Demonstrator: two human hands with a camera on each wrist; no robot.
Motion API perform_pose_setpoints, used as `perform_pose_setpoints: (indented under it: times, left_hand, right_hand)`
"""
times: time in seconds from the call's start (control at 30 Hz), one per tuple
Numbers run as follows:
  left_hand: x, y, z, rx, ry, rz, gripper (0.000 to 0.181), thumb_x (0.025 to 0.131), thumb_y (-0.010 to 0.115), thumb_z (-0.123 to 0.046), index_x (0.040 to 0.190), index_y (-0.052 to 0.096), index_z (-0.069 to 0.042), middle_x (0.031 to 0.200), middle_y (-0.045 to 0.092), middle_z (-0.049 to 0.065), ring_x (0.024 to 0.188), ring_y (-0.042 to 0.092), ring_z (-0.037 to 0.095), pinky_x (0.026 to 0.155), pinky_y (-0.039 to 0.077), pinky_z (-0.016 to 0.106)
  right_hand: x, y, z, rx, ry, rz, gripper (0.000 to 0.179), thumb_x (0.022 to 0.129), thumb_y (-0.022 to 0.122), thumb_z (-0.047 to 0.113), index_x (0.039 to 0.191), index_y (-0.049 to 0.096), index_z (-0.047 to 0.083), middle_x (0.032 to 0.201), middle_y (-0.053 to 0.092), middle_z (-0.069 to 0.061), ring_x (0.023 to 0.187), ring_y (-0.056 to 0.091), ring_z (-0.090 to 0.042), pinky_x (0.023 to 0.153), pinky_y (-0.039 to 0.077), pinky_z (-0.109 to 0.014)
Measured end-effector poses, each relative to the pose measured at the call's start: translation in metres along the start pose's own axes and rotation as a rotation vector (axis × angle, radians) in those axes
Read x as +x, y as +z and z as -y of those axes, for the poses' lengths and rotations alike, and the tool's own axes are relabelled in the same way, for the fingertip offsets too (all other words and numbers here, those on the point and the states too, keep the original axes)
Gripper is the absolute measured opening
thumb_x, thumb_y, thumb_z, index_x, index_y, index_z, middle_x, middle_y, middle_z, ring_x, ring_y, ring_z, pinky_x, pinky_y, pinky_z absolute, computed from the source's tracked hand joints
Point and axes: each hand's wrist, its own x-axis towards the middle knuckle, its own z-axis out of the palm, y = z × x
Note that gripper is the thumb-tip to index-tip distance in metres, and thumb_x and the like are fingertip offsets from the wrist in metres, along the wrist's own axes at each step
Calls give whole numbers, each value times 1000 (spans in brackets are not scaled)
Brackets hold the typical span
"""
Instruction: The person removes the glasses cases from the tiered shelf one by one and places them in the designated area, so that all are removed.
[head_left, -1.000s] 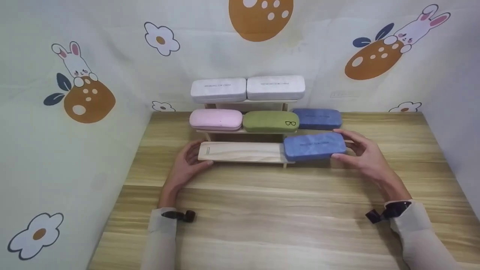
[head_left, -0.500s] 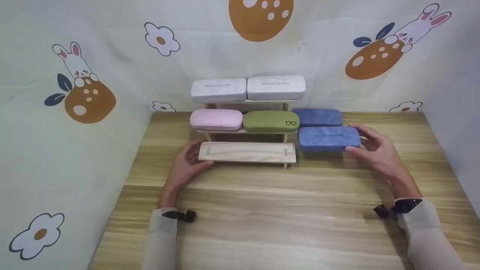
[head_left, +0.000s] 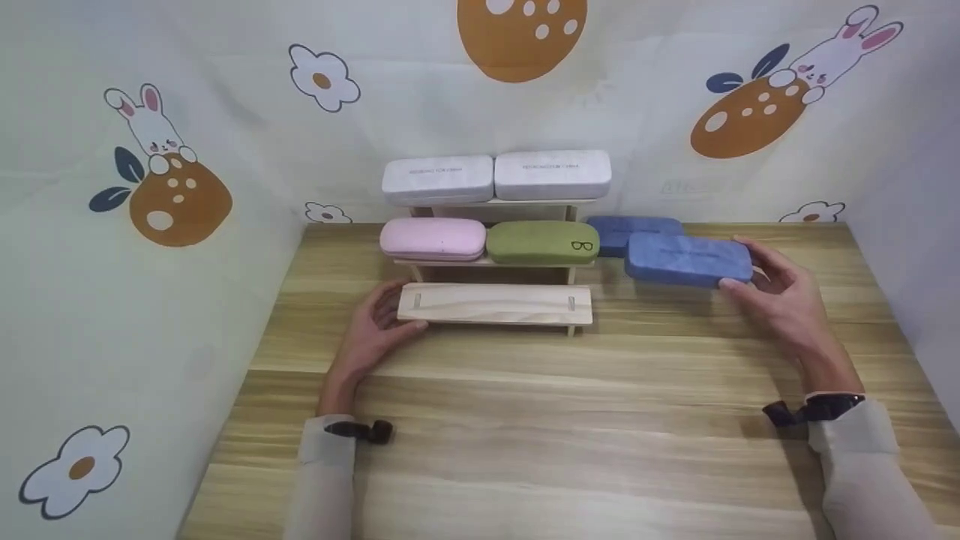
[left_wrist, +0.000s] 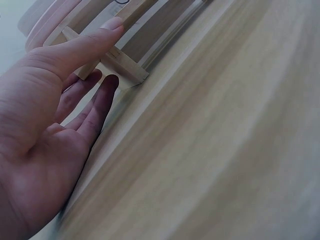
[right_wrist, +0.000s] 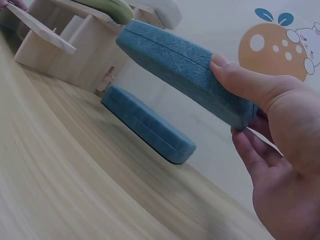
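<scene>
My right hand [head_left: 787, 300] pinches the right end of a blue glasses case [head_left: 688, 259], thumb on the near side and fingers behind. In the right wrist view the held case [right_wrist: 180, 67] hangs in the air. A second blue glasses case [right_wrist: 150, 125] lies on the table below it, beside the stand. My left hand [head_left: 369, 330] grips the left end of the bottom step of a three-tier wooden stand [head_left: 495, 304], thumb along the front edge. The left wrist view shows the thumb [left_wrist: 95, 45] over the step's end. Nothing lies on that bottom step.
On the stand's middle step sit a pink glasses case [head_left: 433, 238] and a green one [head_left: 542, 241]. Two white cases, left [head_left: 438, 180] and right [head_left: 553, 175], fill the top step. A patterned cloth wall [head_left: 645, 90] rises behind the wood-grain table [head_left: 525, 435].
My right hand has lifted the blue glasses case off the bottom step's right end and carried it right and back, toward the other blue case. The left hand has stayed on the stand.
</scene>
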Motion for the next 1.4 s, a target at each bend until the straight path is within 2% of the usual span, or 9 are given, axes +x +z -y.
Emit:
perform_pose_setpoints:
  times: [0.1, 0.33, 0.6, 0.83, 1.1, 1.27, 1.37, 1.4]
  left_hand:
    - [0, 0, 0, 13, -4, -5, 83, 83, 97, -17, 154, 56, -16, 151, 65, 8, 141, 63, 25, 115, 56, 29]
    - [-1, 2, -2, 7, -23, -10, 83, 83, 97, -18, 155, 55, -18, 153, 64, 7, 144, 60, 25, 116, 54, 27]
    - [-1, 3, -2, -10, -18, -3, 84, 82, 97, -16, 155, 54, -16, 153, 64, 7, 143, 60, 26, 117, 54, 29]
    - [0, 3, -1, -13, -16, 2, 86, 83, 96, -15, 157, 53, -10, 152, 64, 8, 145, 59, 25, 118, 53, 27]
    - [-1, 3, -2, -20, -21, 3, 83, 83, 96, -13, 155, 55, -15, 151, 65, 9, 143, 61, 25, 117, 54, 28]
    - [0, 2, -3, -23, -25, -2, 82, 83, 96, -14, 154, 56, -17, 150, 66, 8, 142, 61, 23, 117, 54, 28]
    - [0, 1, -2, -26, -24, -5, 81, 83, 96, -13, 154, 56, -17, 150, 66, 8, 141, 62, 24, 117, 54, 29]
    - [0, 1, -2, -24, -22, -5, 82, 83, 96, -13, 154, 56, -17, 150, 66, 8, 141, 62, 24, 117, 55, 29]
  right_hand:
    - [1, -5, -2, -10, -1, -29, 74, 90, 80, -11, 157, 50, -4, 149, 61, -4, 132, 62, -10, 108, 53, -10]
    - [2, -22, -7, -3, 57, -80, 77, 90, 83, -8, 159, 51, 3, 149, 59, 0, 129, 63, -8, 103, 55, -10]
    - [1, -47, -14, -14, 101, -138, 76, 92, 82, -4, 161, 51, 9, 148, 57, 3, 133, 57, -8, 101, 53, -5]
    - [0, -64, -14, -8, 68, -178, 76, 92, 82, -6, 160, 51, 7, 152, 55, 2, 138, 50, -10, 104, 49, -4]
    - [-1, -80, -15, -72, 121, -233, 80, 90, 88, 3, 161, 52, 15, 152, 55, 3, 146, 45, -12, 104, 49, -2]
    - [1, -82, -21, -115, 155, -223, 81, 90, 88, 6, 162, 52, 16, 156, 53, 0, 149, 44, -9, 109, 46, -3]
    - [2, -83, -24, -129, 191, -196, 80, 93, 86, 7, 164, 49, 18, 167, 45, -5, 154, 41, -8, 118, 40, -5]
    - [2, -83, -24, -167, 212, -183, 81, 95, 85, 10, 165, 47, 20, 171, 42, -4, 157, 38, -7, 120, 37, -6]
